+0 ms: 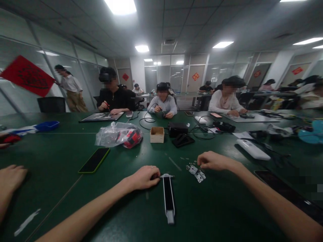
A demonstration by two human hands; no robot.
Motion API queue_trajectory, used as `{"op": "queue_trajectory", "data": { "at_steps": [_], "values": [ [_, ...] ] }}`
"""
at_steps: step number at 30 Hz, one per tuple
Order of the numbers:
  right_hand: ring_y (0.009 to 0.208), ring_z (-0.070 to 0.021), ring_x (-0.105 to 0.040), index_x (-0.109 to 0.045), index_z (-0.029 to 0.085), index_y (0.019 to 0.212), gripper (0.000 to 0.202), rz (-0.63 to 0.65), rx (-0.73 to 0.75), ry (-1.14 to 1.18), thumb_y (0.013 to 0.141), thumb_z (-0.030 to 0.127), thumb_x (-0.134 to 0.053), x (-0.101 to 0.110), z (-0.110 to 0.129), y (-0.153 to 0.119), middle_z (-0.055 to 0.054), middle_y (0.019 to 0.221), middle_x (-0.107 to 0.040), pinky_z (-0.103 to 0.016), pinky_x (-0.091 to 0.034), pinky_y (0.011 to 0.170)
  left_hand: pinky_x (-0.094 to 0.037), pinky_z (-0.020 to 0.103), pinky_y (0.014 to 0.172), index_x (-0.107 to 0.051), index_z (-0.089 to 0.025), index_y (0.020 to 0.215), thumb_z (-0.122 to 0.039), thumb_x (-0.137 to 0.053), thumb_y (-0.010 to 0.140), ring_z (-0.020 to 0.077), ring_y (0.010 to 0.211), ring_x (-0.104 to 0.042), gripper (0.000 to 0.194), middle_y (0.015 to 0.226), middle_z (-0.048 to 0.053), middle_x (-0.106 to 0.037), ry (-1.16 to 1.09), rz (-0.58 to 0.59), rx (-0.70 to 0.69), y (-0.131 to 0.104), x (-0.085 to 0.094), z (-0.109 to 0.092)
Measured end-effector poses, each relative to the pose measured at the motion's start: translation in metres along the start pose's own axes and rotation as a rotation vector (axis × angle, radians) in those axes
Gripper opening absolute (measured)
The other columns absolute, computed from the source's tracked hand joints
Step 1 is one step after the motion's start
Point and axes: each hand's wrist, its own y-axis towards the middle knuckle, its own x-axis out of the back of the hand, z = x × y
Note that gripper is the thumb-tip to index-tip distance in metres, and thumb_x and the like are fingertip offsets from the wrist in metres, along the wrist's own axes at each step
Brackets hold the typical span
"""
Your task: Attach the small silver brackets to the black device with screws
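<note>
A narrow white-framed piece with a black middle [169, 198] lies lengthwise on the green table, a thin metal rod crossing its far end. My left hand [146, 177] rests beside that end, its fingers closed round the rod's left tip. To the right are several small metal brackets [198, 174] with holes, and tiny rings [191, 164] are scattered just beyond them. Over the rings and the brackets' right side hangs my right hand [212, 160], fingers curled down and pressed together. Whatever its fingertips may hold is hidden.
A green-edged phone [94, 160], plastic bag [111, 134], small wooden box [156, 135] and black box [178, 129] stand beyond my hands. Right lie a white case [252, 149] and dark device [287, 188]. Another person's hand [12, 178] rests at left; several people sit opposite.
</note>
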Motion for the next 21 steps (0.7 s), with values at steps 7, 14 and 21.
{"op": "queue_trajectory", "data": {
  "at_steps": [7,14,21],
  "values": [
    [0.071,-0.0152,-0.059,-0.065,0.016,0.087,0.02,0.047,-0.107,0.017,0.069,0.016,-0.057,-0.009,-0.019,0.01,-0.003,0.079,-0.065,-0.021,-0.039,0.059,-0.039,0.022,0.062,-0.056,-0.018,0.088,-0.024,-0.05,0.084,0.0129,0.068,-0.054,0.009,0.077,0.0,-0.057,-0.006,-0.038,-0.003,-0.002,-0.004,0.003],
    [0.072,-0.0166,-0.061,-0.067,0.018,0.076,0.012,0.022,-0.138,0.065,0.067,0.019,-0.059,-0.01,-0.01,0.004,-0.002,0.077,-0.066,-0.023,-0.042,0.059,-0.039,0.022,0.063,-0.056,-0.018,0.088,-0.024,-0.048,0.084,0.0125,0.067,-0.053,0.011,0.078,0.0,-0.057,-0.013,-0.042,-0.005,-0.001,-0.004,0.002],
    [0.07,-0.0161,-0.062,-0.067,0.016,0.07,0.011,0.019,-0.171,0.032,0.068,0.014,-0.057,-0.014,-0.009,0.008,-0.004,0.075,-0.067,-0.022,-0.042,0.058,-0.038,0.021,0.062,-0.056,-0.017,0.087,-0.023,-0.049,0.083,0.0125,0.066,-0.052,0.01,0.076,0.0,-0.056,0.001,-0.054,-0.008,-0.001,-0.007,0.005]
  ]
}}
